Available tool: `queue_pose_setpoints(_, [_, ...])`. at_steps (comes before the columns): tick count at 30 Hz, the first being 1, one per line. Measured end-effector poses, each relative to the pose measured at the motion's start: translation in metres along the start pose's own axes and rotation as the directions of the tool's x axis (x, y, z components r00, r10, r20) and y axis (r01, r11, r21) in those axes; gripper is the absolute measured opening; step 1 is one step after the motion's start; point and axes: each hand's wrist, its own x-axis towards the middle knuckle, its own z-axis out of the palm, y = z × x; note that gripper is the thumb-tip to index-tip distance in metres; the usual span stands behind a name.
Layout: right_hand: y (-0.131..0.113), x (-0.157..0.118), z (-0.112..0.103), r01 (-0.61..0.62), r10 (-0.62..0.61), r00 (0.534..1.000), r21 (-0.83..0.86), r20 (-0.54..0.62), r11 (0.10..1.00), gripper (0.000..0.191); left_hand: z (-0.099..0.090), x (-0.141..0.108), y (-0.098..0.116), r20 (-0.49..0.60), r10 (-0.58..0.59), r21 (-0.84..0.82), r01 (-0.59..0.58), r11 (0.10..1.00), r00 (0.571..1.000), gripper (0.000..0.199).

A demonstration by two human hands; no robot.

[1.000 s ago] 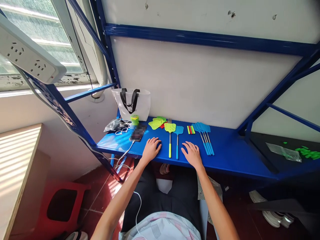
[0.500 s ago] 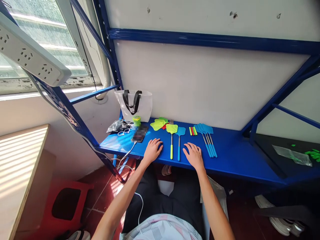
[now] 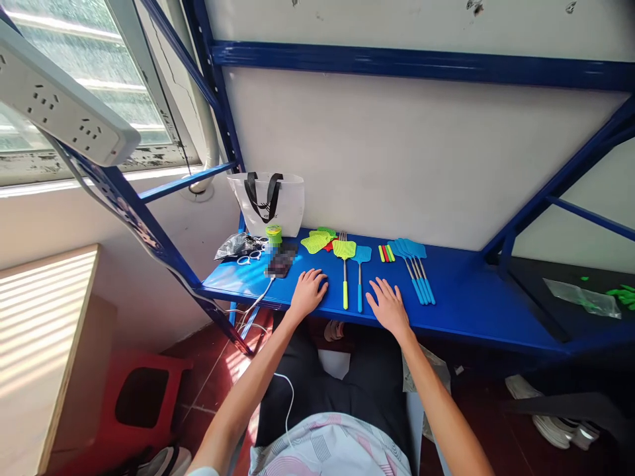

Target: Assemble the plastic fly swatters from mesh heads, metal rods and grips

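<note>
A yellow-green fly swatter (image 3: 345, 288) lies on the blue tabletop (image 3: 469, 297), handle toward the person, with the left hand (image 3: 308, 293) palm down to its left and the right hand (image 3: 389, 304) palm down to its right, both with fingers loosely spread and grasping nothing. Just right of that swatter lies a blue fly swatter (image 3: 360, 291); farther right are short red and yellow-green sticks (image 3: 386, 253) and fanned blue fly swatters (image 3: 421, 289).

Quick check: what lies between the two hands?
Head view: the handles of a yellow-green swatter and a blue swatter lie between the left hand and the right hand.
</note>
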Motion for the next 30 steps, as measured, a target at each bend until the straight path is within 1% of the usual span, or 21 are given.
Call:
queue_pose_setpoints(3, [-0.0027,-0.0005,0.0018,-0.002,0.002,0.999,-0.011,-0.039,1.0,0.065,0.0027,0.0002,-0.0012,-0.013,0.01,0.002,-0.01,1.0,1.0,0.038])
queue_pose_setpoints(10, [-0.0041,-0.0017,-0.0038,-0.004,0.003,1.0,-0.026,-0.031,1.0,0.063,0.0036,-0.0003,-0.0011,-0.019,0.011,-0.004,-0.011,1.0,1.0,0.039])
queue_pose_setpoints(20, [-0.0026,-0.0011,-0.0025,0.001,-0.002,0.999,-0.035,-0.038,0.999,0.067,0.0049,0.0002,-0.0007,-0.025,0.02,0.0,-0.02,1.0,0.999,0.039])
queue_pose_setpoints(30, [-0.0034,-0.001,-0.0037,0.003,-0.005,0.999,-0.048,-0.04,0.999,0.063,0.0031,0.0003,0.0003,-0.021,0.015,-0.009,-0.016,1.0,1.0,0.04])
